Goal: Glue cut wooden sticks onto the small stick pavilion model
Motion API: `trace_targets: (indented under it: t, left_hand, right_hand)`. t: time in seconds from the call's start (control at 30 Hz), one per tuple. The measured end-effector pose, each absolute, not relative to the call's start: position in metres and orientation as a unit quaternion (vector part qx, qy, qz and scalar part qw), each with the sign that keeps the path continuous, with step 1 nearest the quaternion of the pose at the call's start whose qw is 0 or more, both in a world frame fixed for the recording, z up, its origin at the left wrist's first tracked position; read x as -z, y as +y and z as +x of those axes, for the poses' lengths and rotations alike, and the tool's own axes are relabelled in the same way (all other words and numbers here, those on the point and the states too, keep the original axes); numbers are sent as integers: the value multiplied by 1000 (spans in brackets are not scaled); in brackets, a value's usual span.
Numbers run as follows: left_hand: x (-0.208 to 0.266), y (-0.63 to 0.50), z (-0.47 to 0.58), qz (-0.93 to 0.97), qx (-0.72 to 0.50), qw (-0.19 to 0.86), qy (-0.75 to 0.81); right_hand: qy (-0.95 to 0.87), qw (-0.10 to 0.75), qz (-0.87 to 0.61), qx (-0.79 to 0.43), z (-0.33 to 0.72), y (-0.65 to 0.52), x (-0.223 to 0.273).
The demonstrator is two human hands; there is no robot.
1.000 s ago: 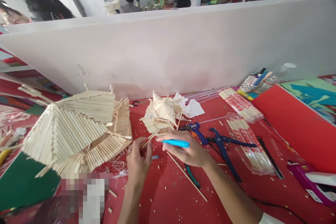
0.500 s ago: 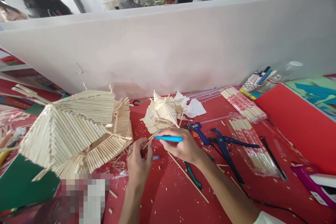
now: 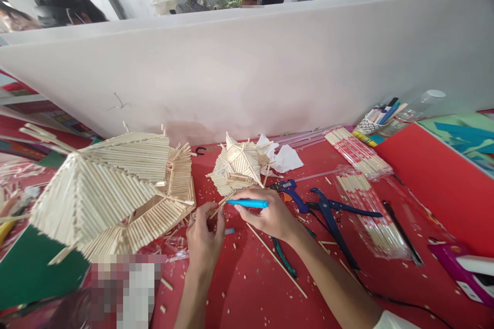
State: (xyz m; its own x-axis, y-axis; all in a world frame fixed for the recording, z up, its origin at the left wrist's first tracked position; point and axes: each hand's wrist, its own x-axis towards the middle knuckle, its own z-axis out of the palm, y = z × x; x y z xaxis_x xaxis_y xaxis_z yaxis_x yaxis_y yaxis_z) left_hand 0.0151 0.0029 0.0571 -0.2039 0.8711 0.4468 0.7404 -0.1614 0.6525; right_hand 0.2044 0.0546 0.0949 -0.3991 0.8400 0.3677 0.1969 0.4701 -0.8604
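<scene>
My right hand (image 3: 266, 215) grips a bright blue pen (image 3: 249, 203), its tip pointing left at a thin wooden stick (image 3: 221, 204). That stick is pinched between the thumb and fingers of my left hand (image 3: 206, 226). Just beyond both hands stands a small model roof (image 3: 241, 162) built of wooden sticks. To the left is a larger stick-built model (image 3: 111, 190) with a sloping, many-sided roof. A small blue pen cap (image 3: 229, 231) lies on the red tabletop beside my left hand. One long stick (image 3: 278, 262) lies under my right wrist.
A blue glue gun (image 3: 292, 193), a dark blue cutter (image 3: 334, 216) and green-handled pliers (image 3: 284, 258) lie right of my hands. Packs of chopsticks (image 3: 372, 216), a pen cup (image 3: 376, 119) and a clear bottle (image 3: 419, 108) are farther right. A white partition (image 3: 247, 72) rises behind; people sit beyond it.
Both hands, the pen and the stick stay almost where they were. The view has shifted very slightly.
</scene>
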Motion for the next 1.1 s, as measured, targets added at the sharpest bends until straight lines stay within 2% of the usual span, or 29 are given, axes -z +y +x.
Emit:
trace_targets:
  t: [1.1]
  left_hand:
    - [-53,3,13,625,-434,87,643]
  right_hand:
    - [-747,422,-354,-372,205,55,-99]
